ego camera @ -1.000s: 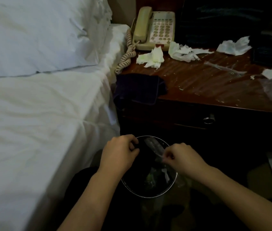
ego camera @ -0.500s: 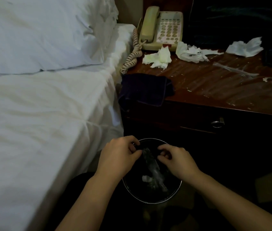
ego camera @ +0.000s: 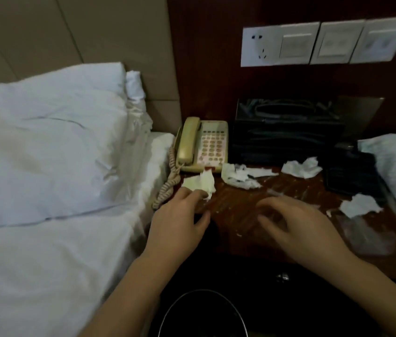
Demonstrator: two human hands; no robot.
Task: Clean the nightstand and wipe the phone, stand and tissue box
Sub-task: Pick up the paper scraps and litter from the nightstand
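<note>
**Tissue scraps targeted as both hands come over the nightstand**

Dim hotel bedside, dark wood panelling behind, a white socket-and-switch plate [ego camera: 323,40] on the wall and a white bed [ego camera: 46,166] along the left. Centre stage is taken by the nightstand [ego camera: 240,215], its glossy top littered with small white flecks. At the back left, the cream phone [ego camera: 203,144] is seen with its coiled cord [ego camera: 167,188] trailing off the edge. Just beside it, on the right, a dark tissue box [ego camera: 286,132] is set against the wall.

Crumpled tissues are scattered across the top: one [ego camera: 200,182] in front of the phone, another [ego camera: 240,176] mid-table, a third [ego camera: 301,167] further right, a fourth [ego camera: 359,205] near the right edge. A round bin [ego camera: 204,312] is glimpsed below, at the bottom of the view.

The left hand [ego camera: 180,220] is stretched toward the nearest tissue, fingertips touching or nearly touching it; nothing is yet grasped. The right hand [ego camera: 296,222] is held over the tabletop with fingers loosely spread, blurred, with nothing visibly held.

By the look of it, litter-clearing is the step in hand. It is best done by pinching each wad whole so no shreds are shed, gathering several before the bin is visited, and keeping clear of the phone cord. Flecks should be swept to the edge, not chased singly; wiping is better left until the top is bare.
</note>
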